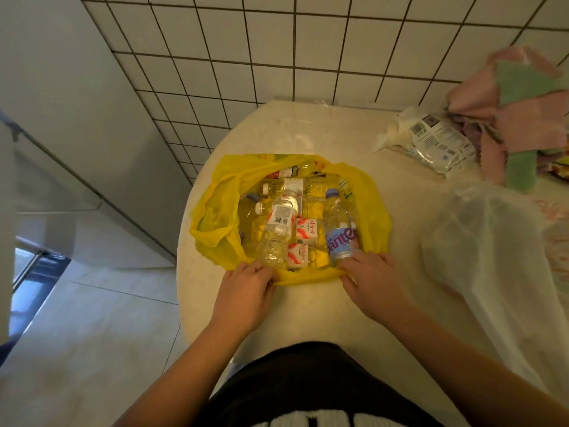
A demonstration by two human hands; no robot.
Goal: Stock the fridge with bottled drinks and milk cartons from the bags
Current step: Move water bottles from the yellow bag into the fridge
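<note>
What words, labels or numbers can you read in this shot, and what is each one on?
"ame", part of a longer purple word: pink-labelled bottle in the yellow bag.
Red Chinese characters, blurred: upper carton.
Red script, blurred: lower carton.
Barcode digits, too small: clear bottle.
Print and codes, too small: white packet.

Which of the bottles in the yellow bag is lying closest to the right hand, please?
The blue-labelled bottle with purple lettering: its base lies at the right hand, whereas the barcode-labelled clear bottle lies by the left hand.
</note>
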